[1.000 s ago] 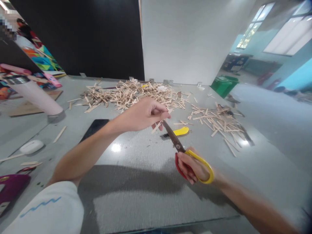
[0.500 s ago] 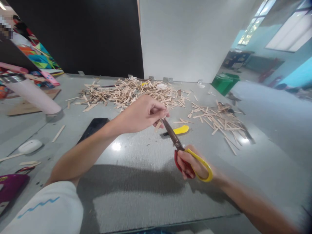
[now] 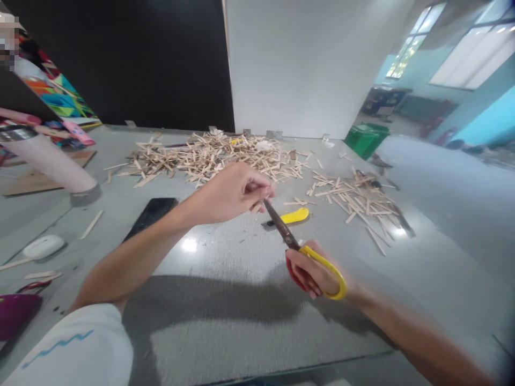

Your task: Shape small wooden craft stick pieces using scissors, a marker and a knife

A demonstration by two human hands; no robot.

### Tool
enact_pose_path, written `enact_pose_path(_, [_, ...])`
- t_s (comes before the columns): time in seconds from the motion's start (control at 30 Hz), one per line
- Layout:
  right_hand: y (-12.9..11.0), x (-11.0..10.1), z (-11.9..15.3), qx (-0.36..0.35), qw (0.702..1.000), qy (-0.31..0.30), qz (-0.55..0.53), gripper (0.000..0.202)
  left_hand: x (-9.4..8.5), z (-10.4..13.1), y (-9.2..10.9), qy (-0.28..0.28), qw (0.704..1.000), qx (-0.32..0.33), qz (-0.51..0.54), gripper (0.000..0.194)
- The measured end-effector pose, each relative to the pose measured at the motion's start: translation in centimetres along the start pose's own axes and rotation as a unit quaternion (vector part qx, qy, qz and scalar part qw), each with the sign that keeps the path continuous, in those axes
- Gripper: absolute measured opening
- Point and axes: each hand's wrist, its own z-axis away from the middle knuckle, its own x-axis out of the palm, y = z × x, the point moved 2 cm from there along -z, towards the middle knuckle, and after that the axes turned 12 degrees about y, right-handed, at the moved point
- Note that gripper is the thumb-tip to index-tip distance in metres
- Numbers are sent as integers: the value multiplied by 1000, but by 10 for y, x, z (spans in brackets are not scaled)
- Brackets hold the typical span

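Note:
My left hand (image 3: 241, 193) pinches a small wooden stick piece (image 3: 256, 208), mostly hidden by the fingers, above the middle of the table. In my right hand (image 3: 311, 268) is a pair of scissors (image 3: 286, 234) with one yellow and one red handle. The blades look closed, and their tips reach up to the left fingertips. Under the blades lies a yellow-handled cutter (image 3: 295, 215). Behind my left hand spreads a big heap of wooden sticks (image 3: 225, 153), and a smaller pile of sticks (image 3: 358, 198) lies to the right.
On the left are a black phone (image 3: 151, 217), a white computer mouse (image 3: 43, 246), a pink tumbler (image 3: 52, 163) and a purple pouch (image 3: 18, 315). A black and white partition (image 3: 289, 69) stands behind the heap. A green bin (image 3: 366, 140) is beyond the table.
The wooden piece that stuck out below my left fingers now shows less. Both hands and the scissors keep nearly the same pose; the whole view has shifted slightly.

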Motion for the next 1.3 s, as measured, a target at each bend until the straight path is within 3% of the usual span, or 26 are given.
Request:
enact_pose_path(0.27, [-3, 4, 6, -15, 999, -32, -16, 79, -7, 0, 9, -11, 1000, 4, 17, 47])
enact_pose_path(0.53, [10, 2, -1, -61, 994, -59, -73, 72, -14, 1, 7, -32, 999, -3, 14, 43])
enact_pose_path(0.77, [8, 1, -3, -39, 995, -53, -72, 73, -13, 0, 9, -38, 999, 13, -9, 40])
enact_pose_path(1.1, [14, 0, -9, -30, 999, -22, 4, 66, -12, 1, 0, -84, 996, 11, -25, 41])
enact_pose_path(1.3, [8, -3, -11, -52, 994, 11, 95, 61, -11, 1, 7, -124, 991, -7, -58, 38])
